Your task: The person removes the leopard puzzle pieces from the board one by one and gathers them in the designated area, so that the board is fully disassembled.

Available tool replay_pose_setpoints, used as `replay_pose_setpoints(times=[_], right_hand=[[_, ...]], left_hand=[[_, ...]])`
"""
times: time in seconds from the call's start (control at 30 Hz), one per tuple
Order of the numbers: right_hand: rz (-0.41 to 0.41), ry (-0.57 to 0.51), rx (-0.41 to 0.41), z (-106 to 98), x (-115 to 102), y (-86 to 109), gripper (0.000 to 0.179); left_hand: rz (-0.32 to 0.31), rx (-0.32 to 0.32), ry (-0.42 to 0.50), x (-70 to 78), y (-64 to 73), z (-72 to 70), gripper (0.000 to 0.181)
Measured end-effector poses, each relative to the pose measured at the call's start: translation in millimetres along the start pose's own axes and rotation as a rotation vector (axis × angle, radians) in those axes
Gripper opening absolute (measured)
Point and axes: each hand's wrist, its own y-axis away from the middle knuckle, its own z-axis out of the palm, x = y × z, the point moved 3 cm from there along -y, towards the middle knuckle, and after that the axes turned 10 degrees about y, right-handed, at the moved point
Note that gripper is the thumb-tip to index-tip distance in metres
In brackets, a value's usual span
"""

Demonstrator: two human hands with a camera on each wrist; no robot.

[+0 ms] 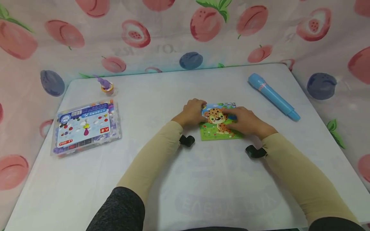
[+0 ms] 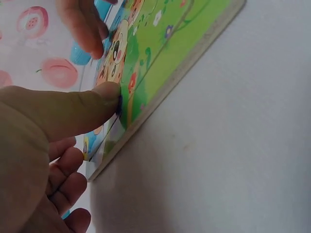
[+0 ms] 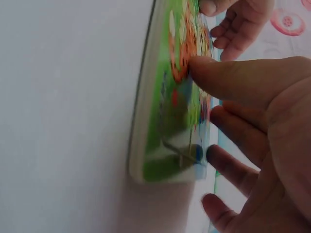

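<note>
Green and blue printed board makes up the leopard puzzle point(image 1: 217, 118), which lies flat on the white counter point(image 1: 208, 179) between your hands. Your left hand point(image 1: 191, 113) grips its left edge, thumb on the printed face and the other fingers curled beside the rim. Your right hand point(image 1: 246, 120) rests on the right part with its fingers spread and relaxed (the thumb touches the leopard's body). Well off to your left sits a clear plastic bead case point(image 1: 83, 124) with a printed label, and just behind it a small purple figure point(image 1: 105, 84). Beyond your right hand, a light-blue toy microphone point(image 1: 274, 97) lies diagonally.
</note>
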Motion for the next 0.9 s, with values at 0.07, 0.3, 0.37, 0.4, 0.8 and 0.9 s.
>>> replay_pose_setpoints(times=[0.07,0.3,0.37,0.4,0.8,0.9], right_hand=[[-0.002,-0.024,-0.009,1.5,-2.1,-1.6,0.068],[-0.006,-0.046,-0.023,4.9,-1.7,-5.4,0.071],[-0.012,-0.050,-0.021,5.0,-1.4,-6.4,0.071],[-0.016,-0.050,-0.020,5.0,-1.3,-6.9,0.071],[-0.001,-0.044,-0.025,5.8,-1.2,-6.9,0.071],[0.000,-0.050,-0.027,5.0,-1.4,-6.3,0.071]], left_hand=[[0.004,-0.009,-0.013,-0.1,-0.9,0.5,0.073],[0.017,-0.036,-0.047,1.4,-0.8,0.8,0.070],[0.019,-0.033,-0.052,1.6,0.0,-0.3,0.071],[0.023,-0.031,-0.055,1.9,0.4,-0.8,0.071],[0.094,-0.013,-0.031,3.4,5.8,-2.7,0.065],[0.119,-0.008,-0.036,3.8,6.4,-4.2,0.059]])
